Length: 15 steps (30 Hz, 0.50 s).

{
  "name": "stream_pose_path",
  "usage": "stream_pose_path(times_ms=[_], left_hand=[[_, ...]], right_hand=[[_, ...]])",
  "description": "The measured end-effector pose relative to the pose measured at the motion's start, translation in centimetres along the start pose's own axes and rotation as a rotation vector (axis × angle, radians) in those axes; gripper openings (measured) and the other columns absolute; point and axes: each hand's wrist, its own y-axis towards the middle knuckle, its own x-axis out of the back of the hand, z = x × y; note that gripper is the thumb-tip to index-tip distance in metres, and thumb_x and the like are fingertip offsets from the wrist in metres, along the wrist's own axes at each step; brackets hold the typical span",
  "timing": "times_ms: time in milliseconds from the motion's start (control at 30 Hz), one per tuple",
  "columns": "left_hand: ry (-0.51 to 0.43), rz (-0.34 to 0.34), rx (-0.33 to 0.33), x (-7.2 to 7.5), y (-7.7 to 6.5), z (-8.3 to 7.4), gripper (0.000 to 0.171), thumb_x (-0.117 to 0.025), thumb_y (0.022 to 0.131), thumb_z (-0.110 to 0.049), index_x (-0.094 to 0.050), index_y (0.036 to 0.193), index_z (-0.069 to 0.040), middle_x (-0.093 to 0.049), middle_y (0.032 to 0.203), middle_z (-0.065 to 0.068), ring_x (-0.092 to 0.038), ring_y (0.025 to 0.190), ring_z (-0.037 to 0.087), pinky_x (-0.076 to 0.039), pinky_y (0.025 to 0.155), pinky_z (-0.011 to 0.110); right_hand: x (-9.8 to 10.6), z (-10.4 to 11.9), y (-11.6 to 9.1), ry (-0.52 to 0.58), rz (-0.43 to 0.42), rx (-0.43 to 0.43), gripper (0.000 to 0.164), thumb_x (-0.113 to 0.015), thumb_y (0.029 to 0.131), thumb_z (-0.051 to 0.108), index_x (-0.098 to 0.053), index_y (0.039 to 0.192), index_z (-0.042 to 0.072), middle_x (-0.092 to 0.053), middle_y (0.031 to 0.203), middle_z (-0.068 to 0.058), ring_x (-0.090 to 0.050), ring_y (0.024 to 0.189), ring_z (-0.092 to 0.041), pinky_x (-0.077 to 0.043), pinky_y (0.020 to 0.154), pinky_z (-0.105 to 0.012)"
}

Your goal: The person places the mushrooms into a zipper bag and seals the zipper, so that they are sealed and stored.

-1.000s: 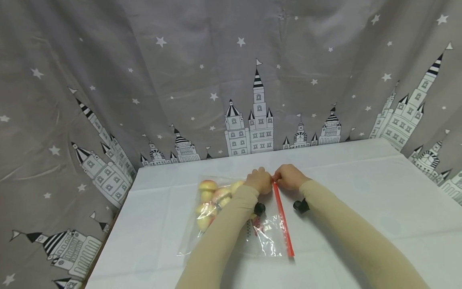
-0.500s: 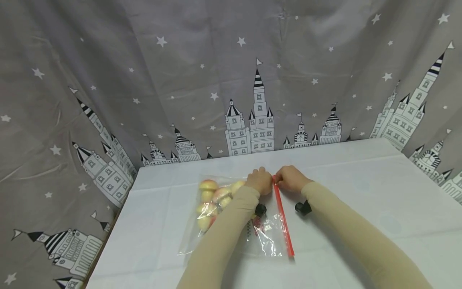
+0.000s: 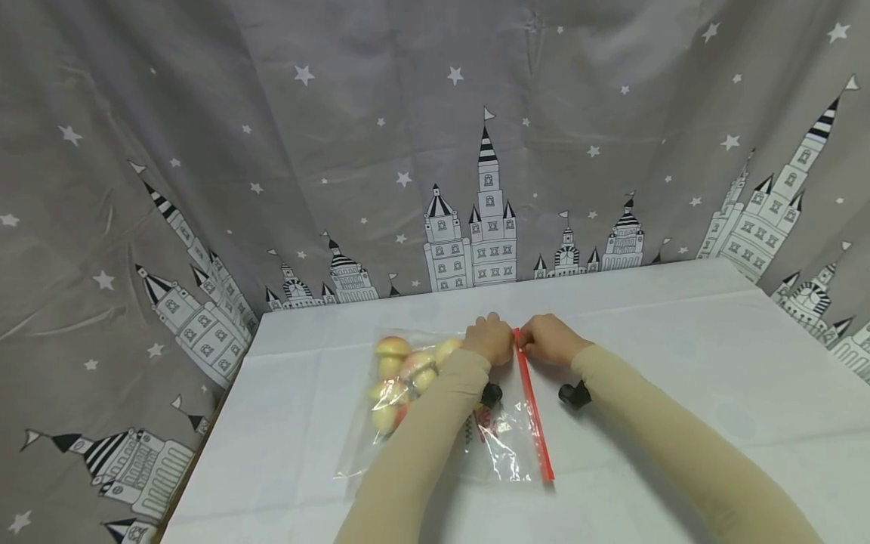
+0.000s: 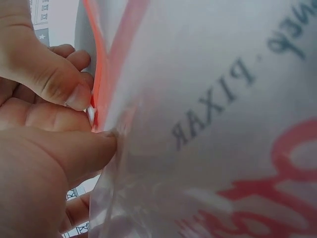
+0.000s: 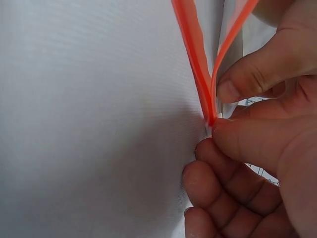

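A clear zip bag [image 3: 513,453] with a red zip strip [image 3: 533,412] lies flat in the head view. Inside are several mushroom-shaped yellow pieces [image 3: 392,355] with orange-tinged tops. My left hand [image 3: 489,340] pinches the bag's film near the far end of the strip, its thumb showing against the plastic in the left wrist view. Close beside it, my right hand [image 3: 549,340] pinches that strip end between thumb and index finger. From there the two red edges [image 5: 192,54] spread apart in a V in the right wrist view. My left sleeve hides part of the bag.
The bag rests on a white-covered table [image 3: 680,355]. Behind and to the left hangs a grey curtain [image 3: 381,174] printed with castles and stars. Mirrored dark lettering [image 4: 213,104] and red print show through the bag film in the left wrist view.
My right hand has shifted very slightly right and toward me along the strip end. The left hand and the bag stay practically where they were.
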Motion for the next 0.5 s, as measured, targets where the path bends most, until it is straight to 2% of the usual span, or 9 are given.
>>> stream_pose_path(times_ms=[367, 500], left_hand=[[-0.004, 0.008, 0.005, 0.16, -0.18, -0.07, 0.033, -0.051, 0.103, -0.029, -0.073, 0.116, -0.007, -0.062, 0.113, 0.01, -0.06, 0.102, 0.026, -0.055, 0.09, 0.042], [0.004, 0.003, 0.004, 0.25, -0.22, -0.1, 0.031, -0.053, 0.101, -0.027, -0.073, 0.116, -0.007, -0.062, 0.112, 0.01, -0.06, 0.101, 0.026, -0.055, 0.089, 0.042]], right_hand=[[-0.02, 0.23, -0.5, 0.004, 0.008, 0.003, 0.01, -0.071, 0.085, 0.0, -0.079, 0.086, 0.005, -0.078, 0.088, -0.007, -0.071, 0.09, -0.026, -0.057, 0.092, -0.044], [0.1, 0.43, -0.79, 0.009, 0.01, 0.006, 0.01, -0.071, 0.085, 0.001, -0.079, 0.085, 0.006, -0.078, 0.087, -0.006, -0.07, 0.089, -0.024, -0.057, 0.092, -0.044]])
